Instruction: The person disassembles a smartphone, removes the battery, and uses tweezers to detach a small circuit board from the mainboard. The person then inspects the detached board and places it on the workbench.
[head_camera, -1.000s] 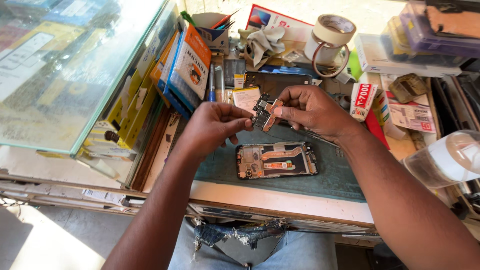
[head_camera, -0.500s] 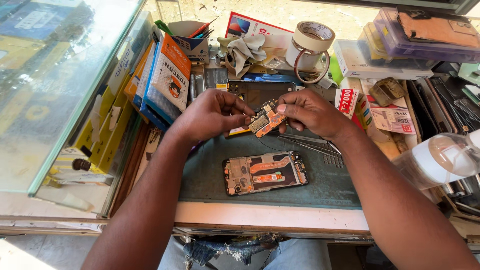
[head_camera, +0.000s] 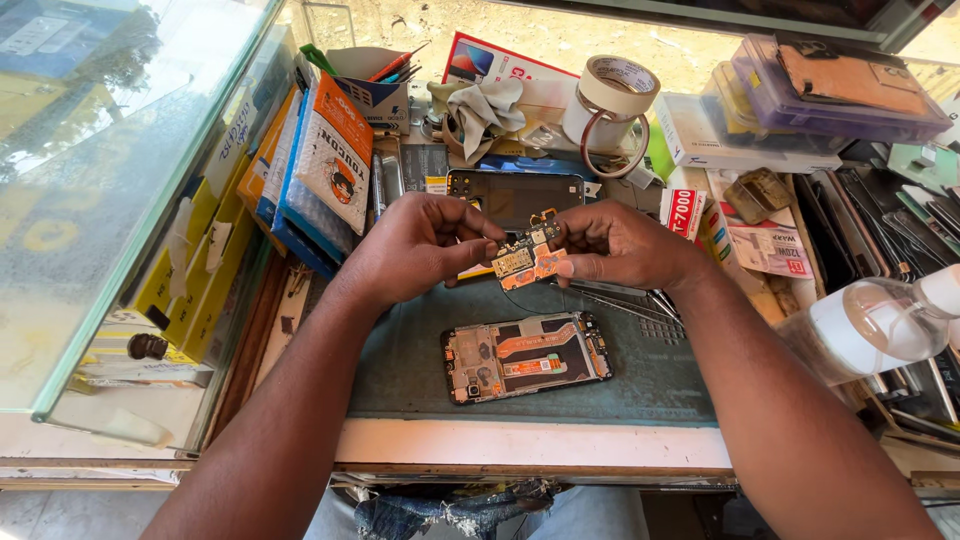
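Frame centre: left hand (head_camera: 425, 245) and right hand (head_camera: 620, 245), fingers curled inward, jointly pinch a small circuit board (head_camera: 527, 262) above the opened phone (head_camera: 527, 356) on the desk (head_camera: 400, 360).

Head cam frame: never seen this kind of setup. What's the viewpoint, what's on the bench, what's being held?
No machine here: a person works with two bare hands, filmed by one camera worn on the head, looking down. So the arms enter from the bottom edge.

The left hand and right hand together pinch a small circuit board, held above a green mat. On the mat lies an opened phone with its insides showing. Behind the hands lies a dark back cover.

Around them: a tape roll, a rag, a box of pens, coloured packets leaning at left, clear plastic boxes at right, and a glass case on the far left.
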